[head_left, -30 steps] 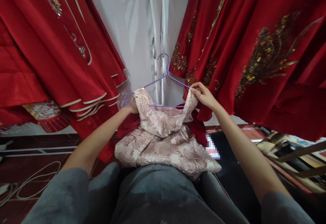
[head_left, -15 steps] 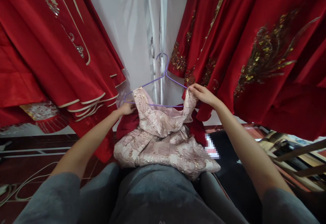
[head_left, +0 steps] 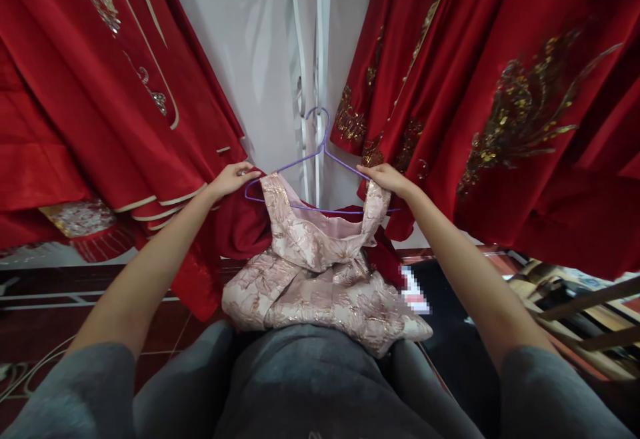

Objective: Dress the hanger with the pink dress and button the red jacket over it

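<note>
A pink-and-gold brocade dress (head_left: pixel 315 239) hangs by its wide straps on a purple hanger (head_left: pixel 301 158), its skirt heaped on my lap. My right hand (head_left: pixel 390 179) is closed on the hanger's right arm, just above the dress strap. At the other end, my left hand (head_left: pixel 233 179) pinches a fold of dark red cloth (head_left: pixel 243 226) beside the left strap. That cloth spreads behind the dress and shows on both sides of it; the rest is hidden. The hanger's hook points up and away from me.
Red garments with trim (head_left: pixel 165 139) hang at the left, and red garments with gold embroidery (head_left: pixel 520 126) at the right. Pale cabinet doors (head_left: pixel 240 39) stand between them. White cables (head_left: pixel 40 366) lie on the floor at left; a wooden rack (head_left: pixel 590 306) is at right.
My left hand has risen from beside the dress strap to the hanger's left end, drawing the dark red cloth up and left. My right hand has shifted slightly left along the hanger.
</note>
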A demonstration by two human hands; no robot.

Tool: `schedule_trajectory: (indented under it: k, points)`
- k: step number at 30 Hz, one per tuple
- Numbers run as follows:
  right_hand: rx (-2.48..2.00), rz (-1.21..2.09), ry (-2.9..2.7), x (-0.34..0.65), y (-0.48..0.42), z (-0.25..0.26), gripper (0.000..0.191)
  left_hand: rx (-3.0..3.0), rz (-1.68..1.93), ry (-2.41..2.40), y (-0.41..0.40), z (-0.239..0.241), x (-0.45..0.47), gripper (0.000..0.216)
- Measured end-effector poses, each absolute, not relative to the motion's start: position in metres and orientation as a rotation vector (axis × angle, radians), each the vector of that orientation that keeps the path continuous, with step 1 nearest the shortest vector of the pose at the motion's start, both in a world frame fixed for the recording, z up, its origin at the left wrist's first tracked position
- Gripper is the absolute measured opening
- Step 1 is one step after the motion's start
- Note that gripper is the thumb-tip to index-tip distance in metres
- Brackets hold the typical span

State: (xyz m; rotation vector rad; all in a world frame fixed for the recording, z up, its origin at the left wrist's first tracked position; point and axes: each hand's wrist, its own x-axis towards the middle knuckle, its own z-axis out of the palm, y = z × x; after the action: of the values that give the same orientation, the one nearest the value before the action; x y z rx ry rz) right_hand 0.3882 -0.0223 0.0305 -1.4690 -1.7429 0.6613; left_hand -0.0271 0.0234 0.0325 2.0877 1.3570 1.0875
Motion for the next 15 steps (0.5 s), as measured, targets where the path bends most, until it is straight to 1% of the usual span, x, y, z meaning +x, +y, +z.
schedule_trajectory:
  k: [4,7,10,12,13,15]
  points:
    - [-1.404,0.797,-1.816,0.397,-0.013,0.026,0.056,2.077,1.219,1.249,-0.007,0.063,0.011,0.036]
    - [-1.375,1.105,-1.899,0.404,-0.003,0.024,0.054,2.059,1.190,1.142,-0.033,0.075,0.033,0.035]
    - [-1.353,1.321,-1.979,0.406,0.004,0.026,0.055,1.991,1.196,1.117,-0.045,0.070,0.040,0.036]
    - [-1.347,1.266,-2.069,0.405,0.007,0.029,0.056,1.912,1.220,1.099,-0.045,0.061,0.040,0.037]
    - [-1.350,1.154,-2.103,0.404,0.008,0.030,0.055,1.863,1.234,1.081,-0.042,0.057,0.039,0.038]
    - [-1.337,0.768,-2.091,0.401,0.012,0.032,0.048,1.767,1.247,1.052,-0.034,0.049,0.038,0.038]
